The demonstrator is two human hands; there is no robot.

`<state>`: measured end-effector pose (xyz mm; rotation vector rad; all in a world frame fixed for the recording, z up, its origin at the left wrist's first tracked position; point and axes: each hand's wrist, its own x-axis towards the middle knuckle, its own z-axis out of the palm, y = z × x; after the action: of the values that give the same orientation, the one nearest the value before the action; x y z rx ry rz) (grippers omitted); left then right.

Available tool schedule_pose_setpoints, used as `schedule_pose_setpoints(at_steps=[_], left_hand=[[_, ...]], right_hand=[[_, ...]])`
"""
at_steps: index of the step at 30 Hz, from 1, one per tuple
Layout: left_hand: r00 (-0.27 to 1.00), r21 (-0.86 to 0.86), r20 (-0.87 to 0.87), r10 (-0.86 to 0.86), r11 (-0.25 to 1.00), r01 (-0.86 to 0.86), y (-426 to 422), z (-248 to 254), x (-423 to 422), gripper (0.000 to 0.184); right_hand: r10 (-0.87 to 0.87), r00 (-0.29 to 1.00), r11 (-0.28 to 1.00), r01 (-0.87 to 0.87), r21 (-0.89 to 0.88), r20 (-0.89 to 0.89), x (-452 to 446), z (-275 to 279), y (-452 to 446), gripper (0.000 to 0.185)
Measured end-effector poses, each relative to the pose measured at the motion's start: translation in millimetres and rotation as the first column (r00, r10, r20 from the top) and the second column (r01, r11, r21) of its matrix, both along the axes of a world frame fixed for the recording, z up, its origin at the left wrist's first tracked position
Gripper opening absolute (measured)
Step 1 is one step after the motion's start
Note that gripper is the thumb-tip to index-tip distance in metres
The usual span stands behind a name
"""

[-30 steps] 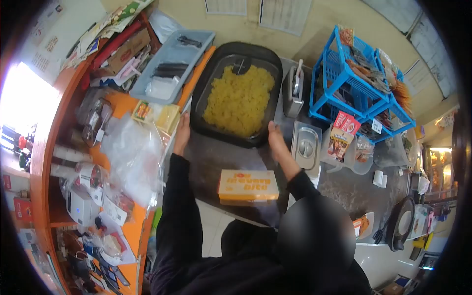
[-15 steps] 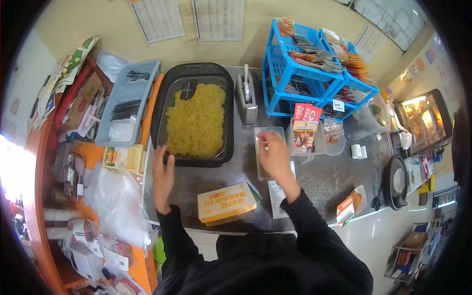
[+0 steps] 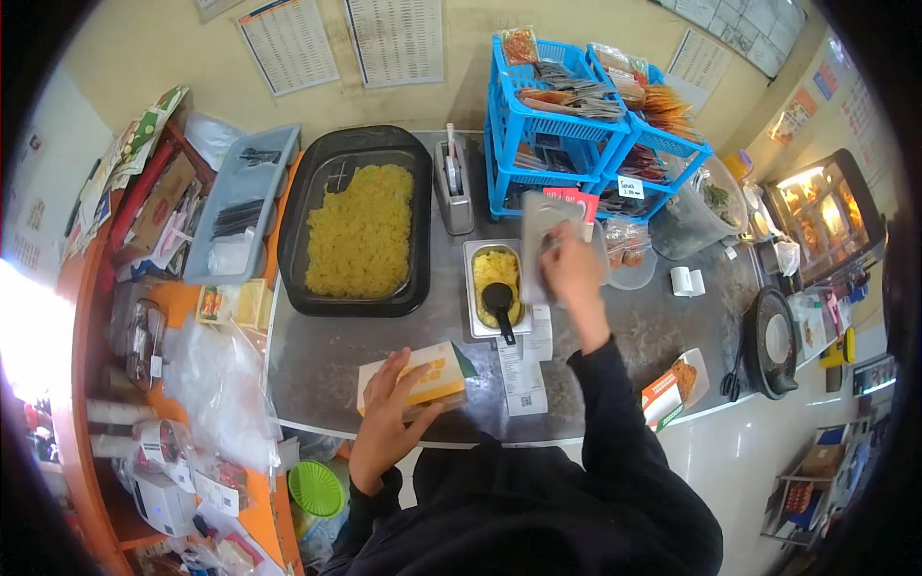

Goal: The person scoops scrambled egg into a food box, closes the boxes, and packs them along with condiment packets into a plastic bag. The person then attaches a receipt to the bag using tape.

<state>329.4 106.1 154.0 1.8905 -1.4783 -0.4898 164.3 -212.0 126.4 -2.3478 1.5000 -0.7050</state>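
Note:
My left hand (image 3: 389, 413) is at the white and yellow cardboard box (image 3: 444, 372), its fingers over the top and its thumb at the near side. My right hand (image 3: 573, 272) grips a grey rectangular lid (image 3: 549, 213), smeared by motion and tilted. Just left of that lid stands a small metal container (image 3: 472, 274) of yellow food (image 3: 492, 264), uncovered. A black spoon (image 3: 497, 300) rests in the food, its handle leaning over the near rim. Printed receipts (image 3: 523, 382) lie on the counter between the box and my right forearm.
A large black tray of yellow rice (image 3: 360, 230) stands at back left, beside a metal holder (image 3: 453, 187). Blue stacked baskets of sachets (image 3: 567, 115) fill the back right. A carton with fried food (image 3: 672, 389), scissors (image 3: 733, 384) and a black round pan (image 3: 771, 341) sit rightward.
My right hand has lifted the lid off the metal container and moved it right, exposing the food and spoon. My left hand has come from beside the tray down to the box.

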Motion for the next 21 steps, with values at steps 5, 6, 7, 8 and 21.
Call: schedule_pose_setpoints(at_steps=[5,6,7,8,21], left_hand=[[0.992,-0.013,0.087,0.087,0.996,-0.086,-4,-3,-23,0.047],[0.989,-0.005,0.104,0.107,0.994,-0.107,-6,-2,-28,0.044],[0.987,-0.029,0.111,0.114,0.993,-0.111,-8,-2,-32,0.044],[0.986,-0.055,0.119,0.117,0.992,-0.111,-10,-2,-36,0.044],[0.023,0.130,-0.989,0.147,0.929,-0.348,-76,-77,-123,0.055]], right_hand=[[0.033,0.984,0.976,-0.069,-0.206,-0.175,-51,-58,-65,0.027],[0.077,0.977,0.971,-0.119,-0.210,-0.198,-54,-59,-66,0.026],[0.083,0.974,0.979,-0.119,-0.164,-0.211,-54,-62,-67,0.027],[0.087,0.971,0.986,-0.116,-0.118,-0.223,-56,-64,-68,0.028],[0.795,0.607,0.605,-0.794,-0.055,-0.027,-35,-57,51,0.024]])
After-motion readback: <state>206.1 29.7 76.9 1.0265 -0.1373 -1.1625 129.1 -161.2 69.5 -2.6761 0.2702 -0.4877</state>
